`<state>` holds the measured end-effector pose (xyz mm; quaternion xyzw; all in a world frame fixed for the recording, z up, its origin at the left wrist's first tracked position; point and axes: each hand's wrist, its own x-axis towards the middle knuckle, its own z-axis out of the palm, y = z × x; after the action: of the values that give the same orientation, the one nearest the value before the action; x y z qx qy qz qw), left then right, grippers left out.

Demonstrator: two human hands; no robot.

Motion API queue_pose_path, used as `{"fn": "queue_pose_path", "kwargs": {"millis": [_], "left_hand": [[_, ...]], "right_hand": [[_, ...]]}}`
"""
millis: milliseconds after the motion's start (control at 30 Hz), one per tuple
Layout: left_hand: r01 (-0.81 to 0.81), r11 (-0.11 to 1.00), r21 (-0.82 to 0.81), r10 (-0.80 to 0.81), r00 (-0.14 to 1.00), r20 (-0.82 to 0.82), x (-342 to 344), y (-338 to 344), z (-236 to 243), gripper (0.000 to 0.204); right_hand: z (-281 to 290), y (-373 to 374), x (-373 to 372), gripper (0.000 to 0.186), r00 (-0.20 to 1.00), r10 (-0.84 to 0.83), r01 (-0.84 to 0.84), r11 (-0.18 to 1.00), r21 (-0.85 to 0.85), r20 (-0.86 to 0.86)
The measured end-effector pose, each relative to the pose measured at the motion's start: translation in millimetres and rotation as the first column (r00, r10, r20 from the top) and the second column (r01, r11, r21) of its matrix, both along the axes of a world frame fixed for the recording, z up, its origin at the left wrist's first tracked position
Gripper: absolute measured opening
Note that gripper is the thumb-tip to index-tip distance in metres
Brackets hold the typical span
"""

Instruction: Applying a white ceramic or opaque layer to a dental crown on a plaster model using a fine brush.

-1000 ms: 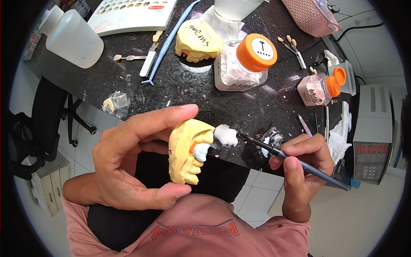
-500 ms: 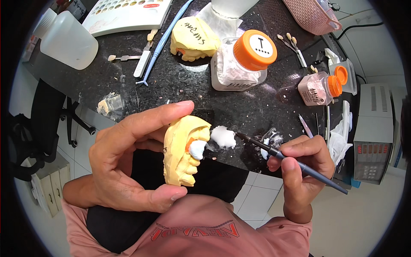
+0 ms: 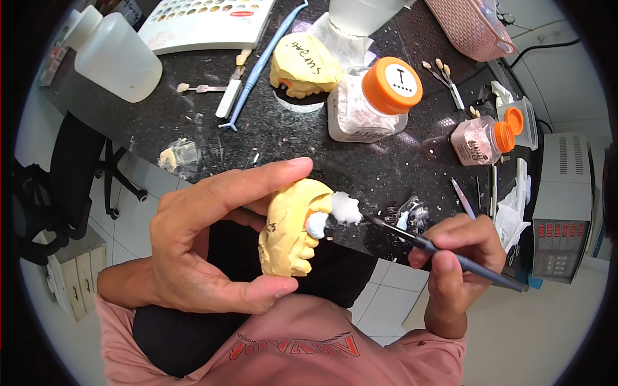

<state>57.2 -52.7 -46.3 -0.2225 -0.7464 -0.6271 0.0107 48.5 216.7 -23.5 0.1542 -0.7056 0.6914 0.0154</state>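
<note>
Between the thumb and fingers of my left hand (image 3: 199,231) is a yellow dental cast (image 3: 283,231), its row of teeth turned to the right. A pale bluish-white lump of material (image 3: 315,225) covers one tooth spot, with an orange patch beside it. My right hand (image 3: 460,257) pinches a dark fine brush (image 3: 476,269) like a pen. The brush tip points left, close to a mound of white powder paste (image 3: 346,208) on the black worktop. Right of that tip lies a smear of pale material (image 3: 404,219).
On the black worktop (image 3: 212,138) stand an orange-capped powder jar (image 3: 364,106), a smaller pink powder jar (image 3: 473,143) and a white bottle (image 3: 122,58). A second yellow cast (image 3: 306,64), a blue dental tool (image 3: 262,64) and tooth shade tabs (image 3: 444,77) lie there too. A grey machine (image 3: 560,206) is at right.
The cast has shifted right in my left hand and turned slightly, showing more of its side. The brush tip has moved a little right and down. The whole view has swung slightly.
</note>
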Motion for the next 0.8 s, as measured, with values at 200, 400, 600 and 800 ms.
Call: {"fn": "queue_pose_path", "kwargs": {"millis": [200, 400, 600, 800], "left_hand": [[-0.055, 0.998, -0.01, 0.054, 0.997, -0.064, -0.7, 3.4, 1.5, 0.08], [-0.064, 0.994, 0.088, 0.067, 0.997, -0.033, 0.7, 6.7, 0.2, 0.07], [-0.056, 0.996, 0.075, 0.06, 0.997, -0.048, -0.8, 6.4, 2.9, 0.07], [-0.061, 0.995, 0.081, 0.065, 0.997, -0.049, -1.6, 7.2, 1.9, 0.07]], "right_hand": [[-7.4, -12.4, 6.5, 0.019, 0.916, 0.035, -0.098, 0.985, -0.139, -0.399], [-6.4, -25.2, 7.3, 0.018, 0.85, 0.059, -0.025, 0.997, 0.072, -0.524], [-5.5, -23.1, 3.7, 0.02, 0.843, 0.102, -0.031, 0.989, 0.142, -0.528], [-4.8, -23.4, 2.1, 0.022, 0.846, 0.123, -0.039, 0.985, 0.17, -0.518]]}}
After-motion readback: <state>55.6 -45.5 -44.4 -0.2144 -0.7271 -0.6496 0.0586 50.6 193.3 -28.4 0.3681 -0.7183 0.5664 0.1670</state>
